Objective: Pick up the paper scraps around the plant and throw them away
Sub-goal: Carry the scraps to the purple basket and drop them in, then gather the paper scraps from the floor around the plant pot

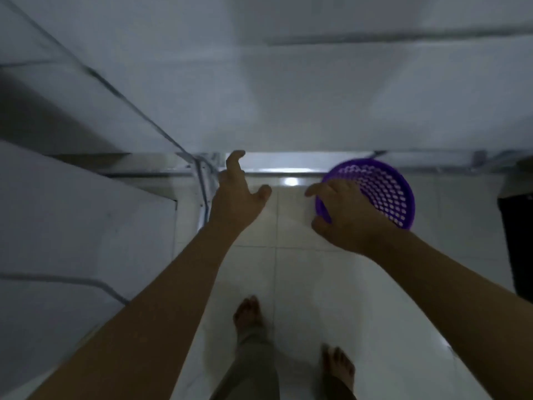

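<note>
Bare forearms reach forward from the bottom of the view, above two bare feet [248, 316] on a pale tiled floor [302, 284]. At the far edge of that floor, close against the foot of a white wall [288, 96], stands a purple mesh basket [380, 186], which I take to be the bin for the scraps, since it sits open-mouthed within easy reach.

Over the near rim of the basket hangs the right hand [343, 215], palm down, fingers loosely curled and spread apart; it looks empty, though the picture is blurred and dim, so a small scrap tucked under the palm cannot be ruled out. Whether it touches the rim or only hovers above it I cannot tell.

Further left, the left hand [239, 192] is held forward over the floor, fingers open and splayed, thumb out, holding nothing and touching nothing that shows.

Neither the plant nor any paper scraps are in view; they may lie off-frame. The stance suggests a drop into the basket or a reach for it.
</note>
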